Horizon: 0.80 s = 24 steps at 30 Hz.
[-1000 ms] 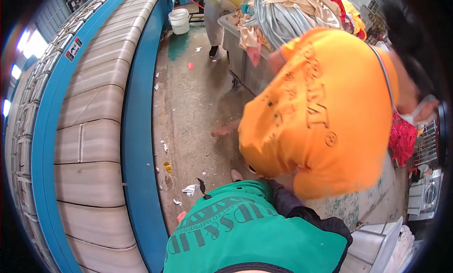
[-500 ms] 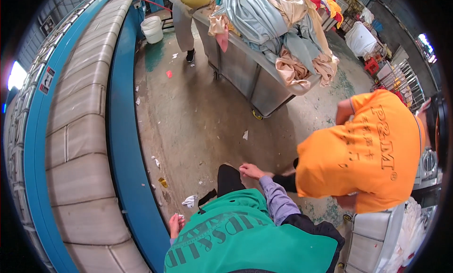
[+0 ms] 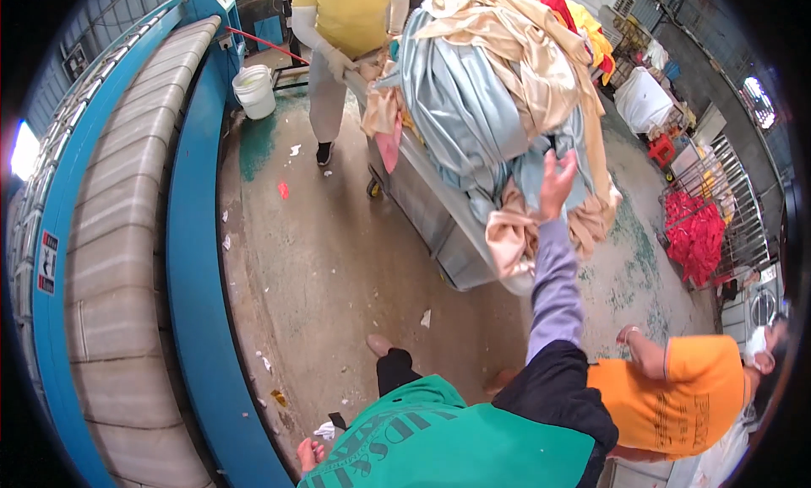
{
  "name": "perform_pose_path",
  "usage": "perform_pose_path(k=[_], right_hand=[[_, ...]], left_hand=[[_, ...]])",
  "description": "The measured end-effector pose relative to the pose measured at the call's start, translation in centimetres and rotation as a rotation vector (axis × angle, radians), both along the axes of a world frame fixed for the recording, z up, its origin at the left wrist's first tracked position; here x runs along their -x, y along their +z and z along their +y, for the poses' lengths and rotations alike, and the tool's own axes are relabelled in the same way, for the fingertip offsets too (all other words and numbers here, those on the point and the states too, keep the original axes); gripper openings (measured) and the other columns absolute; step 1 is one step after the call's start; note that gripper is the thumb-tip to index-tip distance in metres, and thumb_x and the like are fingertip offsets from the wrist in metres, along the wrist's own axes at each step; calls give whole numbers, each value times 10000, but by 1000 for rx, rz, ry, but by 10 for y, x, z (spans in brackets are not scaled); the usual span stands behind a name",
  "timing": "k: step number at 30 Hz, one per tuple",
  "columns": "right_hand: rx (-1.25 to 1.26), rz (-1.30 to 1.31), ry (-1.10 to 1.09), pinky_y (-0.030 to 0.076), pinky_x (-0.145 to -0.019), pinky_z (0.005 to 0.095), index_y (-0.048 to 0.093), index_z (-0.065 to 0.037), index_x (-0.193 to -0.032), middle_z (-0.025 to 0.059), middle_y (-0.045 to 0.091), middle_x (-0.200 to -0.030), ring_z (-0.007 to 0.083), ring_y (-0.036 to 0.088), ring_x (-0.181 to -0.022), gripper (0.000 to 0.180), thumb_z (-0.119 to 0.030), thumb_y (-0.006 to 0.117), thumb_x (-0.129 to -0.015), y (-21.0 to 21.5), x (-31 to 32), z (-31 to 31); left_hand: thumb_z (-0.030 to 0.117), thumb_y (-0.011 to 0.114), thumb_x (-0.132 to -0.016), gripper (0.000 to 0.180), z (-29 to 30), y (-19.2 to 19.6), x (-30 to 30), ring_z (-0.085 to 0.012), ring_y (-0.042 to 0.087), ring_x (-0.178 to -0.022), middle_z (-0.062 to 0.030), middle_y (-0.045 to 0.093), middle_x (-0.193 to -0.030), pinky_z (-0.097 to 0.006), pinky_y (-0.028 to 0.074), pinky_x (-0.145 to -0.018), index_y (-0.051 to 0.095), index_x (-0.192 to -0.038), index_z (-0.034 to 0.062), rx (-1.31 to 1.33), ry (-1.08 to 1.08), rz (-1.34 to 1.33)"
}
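The satin I reach toward is plain pale-blue cloth and peach-beige cloth, with red cloth and yellow cloth behind. My sleeve is greyish lavender; my apron is green, printed with dark lettering. I see a grey cart, a blue machine frame, a greyish-beige belt striped by darker seams, a white bucket, a yellow shirt, an orange shirt with dark print, and a brownish-grey floor patched green.
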State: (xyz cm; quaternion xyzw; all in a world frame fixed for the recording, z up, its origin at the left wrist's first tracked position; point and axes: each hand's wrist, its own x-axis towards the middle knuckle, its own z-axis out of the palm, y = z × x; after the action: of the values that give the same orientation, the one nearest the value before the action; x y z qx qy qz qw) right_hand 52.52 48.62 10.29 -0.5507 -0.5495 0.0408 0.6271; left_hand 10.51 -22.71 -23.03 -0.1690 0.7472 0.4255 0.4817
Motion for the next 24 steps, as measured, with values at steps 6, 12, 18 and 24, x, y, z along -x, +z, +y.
perform_pose_path(k=[6, 12, 18, 24], right_hand=[[143, -124, -319, 335, -1008, 469, 446, 13, -1259, 247, 419, -1327, 404, 400, -1207, 714, -501, 616, -794, 53, -18, 172], [-238, 45, -217, 459, -720, 426, 638, 44, -879, 209, 631, -816, 369, 594, -798, 385, -325, 528, -884, 83, 40, 174], [-338, 418, 374, 358, -543, 223, 661, -10, -898, -37, 553, -703, 46, 449, -615, 267, -253, 554, -934, 173, 142, 74], [-324, -91, 1155, 404, -585, 319, 598, -52, -887, 69, 569, -805, 194, 519, -675, 109, -159, 580, -886, 158, 271, -74]], left_hand=[[292, 552, -912, 272, 85, 30, 6, -138, 633, -700, -16, 618, -964, -214, 490, -495, 548, -1150, 160, -97, 141, 106], [312, 571, -902, 312, 101, 52, 13, -139, 637, -760, -17, 620, -976, -209, 493, -524, 542, -1176, 165, -24, 123, 39], [315, 588, -891, 261, 164, 94, 68, -154, 645, -684, -32, 647, -866, -220, 500, -487, 596, -1059, 116, -81, 15, 89], [505, 488, -903, 510, 384, 249, 122, -215, 593, -978, -91, 623, -1090, -347, 472, -859, 560, -1156, 68, -985, -178, -20]])
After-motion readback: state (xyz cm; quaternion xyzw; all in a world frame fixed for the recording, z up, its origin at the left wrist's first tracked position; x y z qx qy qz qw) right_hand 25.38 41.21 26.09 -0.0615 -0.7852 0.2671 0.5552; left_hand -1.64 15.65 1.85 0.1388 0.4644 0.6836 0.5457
